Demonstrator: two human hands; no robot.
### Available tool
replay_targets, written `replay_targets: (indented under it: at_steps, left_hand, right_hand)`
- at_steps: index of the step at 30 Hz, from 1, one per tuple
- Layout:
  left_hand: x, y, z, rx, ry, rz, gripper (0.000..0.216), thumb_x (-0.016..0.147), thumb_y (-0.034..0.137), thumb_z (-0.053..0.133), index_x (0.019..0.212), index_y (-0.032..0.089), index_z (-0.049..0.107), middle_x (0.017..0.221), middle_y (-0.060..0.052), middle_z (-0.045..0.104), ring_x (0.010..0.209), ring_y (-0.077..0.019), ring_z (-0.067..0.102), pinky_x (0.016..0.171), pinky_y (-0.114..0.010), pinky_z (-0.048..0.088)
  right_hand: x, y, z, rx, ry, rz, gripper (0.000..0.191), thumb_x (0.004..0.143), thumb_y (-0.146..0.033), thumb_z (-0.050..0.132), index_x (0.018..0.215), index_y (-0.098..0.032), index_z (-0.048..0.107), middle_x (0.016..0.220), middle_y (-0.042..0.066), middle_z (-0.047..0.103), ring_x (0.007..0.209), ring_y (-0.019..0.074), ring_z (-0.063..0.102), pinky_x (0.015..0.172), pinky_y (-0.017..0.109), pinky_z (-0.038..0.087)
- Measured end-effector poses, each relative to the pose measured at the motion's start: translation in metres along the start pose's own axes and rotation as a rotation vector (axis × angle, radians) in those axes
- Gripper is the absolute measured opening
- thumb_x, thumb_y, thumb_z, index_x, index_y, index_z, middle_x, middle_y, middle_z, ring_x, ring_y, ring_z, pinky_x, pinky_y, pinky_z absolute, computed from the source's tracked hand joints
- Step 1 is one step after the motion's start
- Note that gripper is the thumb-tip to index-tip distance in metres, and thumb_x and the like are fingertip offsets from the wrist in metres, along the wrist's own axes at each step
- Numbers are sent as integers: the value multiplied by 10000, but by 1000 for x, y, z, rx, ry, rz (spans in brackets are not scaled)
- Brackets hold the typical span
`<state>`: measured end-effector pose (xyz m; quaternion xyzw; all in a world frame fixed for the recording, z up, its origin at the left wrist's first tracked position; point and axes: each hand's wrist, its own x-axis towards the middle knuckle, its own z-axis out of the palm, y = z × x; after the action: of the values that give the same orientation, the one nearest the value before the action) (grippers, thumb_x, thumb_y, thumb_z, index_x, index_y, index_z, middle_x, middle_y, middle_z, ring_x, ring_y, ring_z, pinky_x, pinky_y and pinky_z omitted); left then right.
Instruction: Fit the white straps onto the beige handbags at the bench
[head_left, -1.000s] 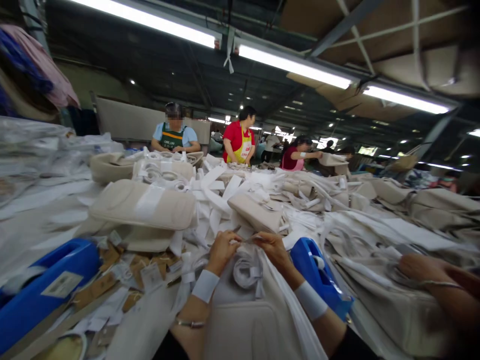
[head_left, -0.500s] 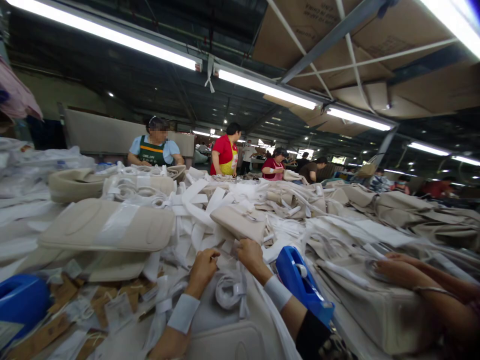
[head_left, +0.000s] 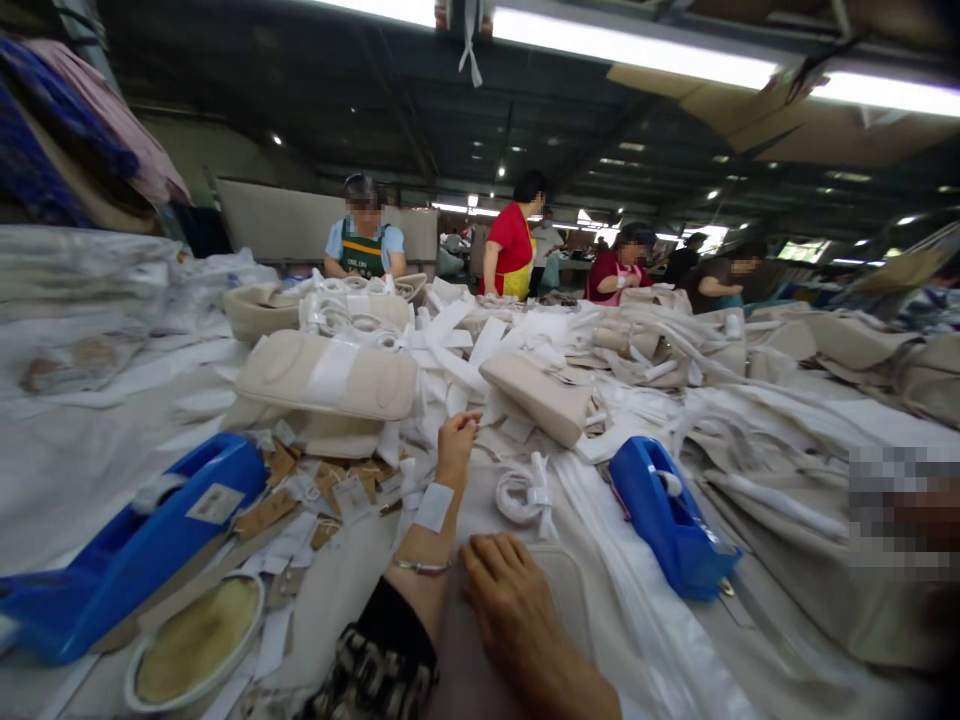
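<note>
My left hand [head_left: 456, 448] reaches forward over the pile, its fingers pinched together. Anything between those fingertips is too small to make out. A pale patch [head_left: 433, 507] is on that wrist. Nearer to me, my right hand [head_left: 511, 600] lies palm down on a beige bag [head_left: 566, 580], its fingers slightly bent and no object visible in them. Just beyond it sits a coiled strap [head_left: 523, 497] in white wrapping. Past my left hand are a beige bag piece with a clear band [head_left: 330, 375] and a folded beige piece [head_left: 536, 395].
Blue tape dispensers stand at left [head_left: 217, 500] and right [head_left: 671, 520]. Brown and white tags [head_left: 341, 490] lie beside a round dish of yellowish material [head_left: 199, 640]. White strips [head_left: 450, 340] and beige bags cover the far side. Another person's hand [head_left: 930, 510] shows at right; co-workers stand behind.
My right hand has come back toward me onto the beige bag, away from my left hand. The view has turned down and left, bringing the round dish and whole left dispenser into sight.
</note>
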<state>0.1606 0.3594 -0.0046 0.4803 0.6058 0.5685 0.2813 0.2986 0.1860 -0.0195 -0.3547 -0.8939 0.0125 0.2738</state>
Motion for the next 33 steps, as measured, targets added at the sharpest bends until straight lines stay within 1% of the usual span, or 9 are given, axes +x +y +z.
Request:
replay_targets:
  at_steps: [3, 8, 14, 18, 20, 22, 26, 29, 33]
  left_hand:
    - [-6, 17, -7, 156, -33, 86, 347, 879, 137, 391, 1077, 111, 674, 1022, -109, 713, 867, -141, 675, 767, -251, 522]
    - [-34, 24, -15, 570, -178, 210, 233, 858, 119, 486, 827, 150, 715, 885, -95, 724, 916, -200, 658, 882, -317, 465]
    - [-62, 0, -12, 968, -278, 300, 298, 936, 129, 376, 981, 111, 670, 997, -150, 693, 1042, -251, 610, 972, -382, 393]
    - [-65, -4, -11, 1100, -310, 363, 305, 941, 110, 350, 1026, 116, 642, 1021, -133, 679, 1050, -251, 595, 979, -386, 381]
    - [-65, -5, -12, 1137, -312, 382, 318, 945, 105, 330, 1036, 116, 634, 1016, -131, 676, 1042, -257, 594, 968, -393, 385]
    - [-64, -6, -13, 1157, -308, 396, 328, 948, 103, 316, 1036, 118, 632, 1022, -130, 673, 1029, -265, 595, 946, -398, 394]
    - [-64, -9, -14, 1165, -288, 422, 325, 945, 102, 331, 1044, 130, 639, 1035, -121, 674, 1024, -265, 596, 940, -394, 403]
    - [-64, -11, -15, 1160, -267, 433, 323, 936, 97, 354, 1054, 140, 652, 1045, -110, 683, 1029, -263, 601, 958, -399, 408]
    - [-63, -16, -15, 1150, -248, 444, 329, 924, 89, 383, 1100, 149, 655, 1087, -98, 685, 1061, -261, 601, 988, -403, 412]
  right_hand:
    - [-9, -3, 19, -40, 33, -15, 357, 848, -44, 581, 1186, -159, 580, 1092, 78, 609, 980, 248, 504, 945, 404, 435]
    - [-6, 5, 19, -13, 37, 8, 277, 840, -41, 577, 1092, -154, 610, 1011, 73, 607, 907, 239, 497, 874, 389, 472]
    - [-5, 0, 16, 45, 18, 33, 291, 841, -50, 562, 1110, -149, 614, 1032, 85, 611, 948, 248, 511, 929, 414, 460]
    - [-5, 5, 7, 215, 85, 26, 246, 847, -50, 562, 1033, -190, 642, 1094, 66, 619, 993, 226, 537, 886, 348, 480]
    - [-4, 22, -3, 279, 172, 30, 248, 888, -59, 511, 1024, -210, 653, 1161, 55, 608, 1061, 200, 536, 912, 308, 468]
    - [-1, 53, -16, 193, 203, 155, 268, 933, -86, 454, 1035, -216, 664, 1180, 57, 603, 1096, 181, 535, 944, 286, 448]
    - [7, 132, -35, -243, 0, 583, 250, 947, -134, 464, 1077, -174, 674, 1158, 98, 611, 1101, 206, 547, 945, 282, 440]
    - [14, 175, -32, -397, -57, 713, 223, 921, -186, 521, 975, -63, 699, 1064, 196, 626, 1015, 304, 579, 819, 357, 481]
    - [21, 194, -10, -519, -104, 739, 299, 939, -213, 474, 892, -54, 722, 1046, 243, 631, 1010, 349, 582, 754, 385, 472]
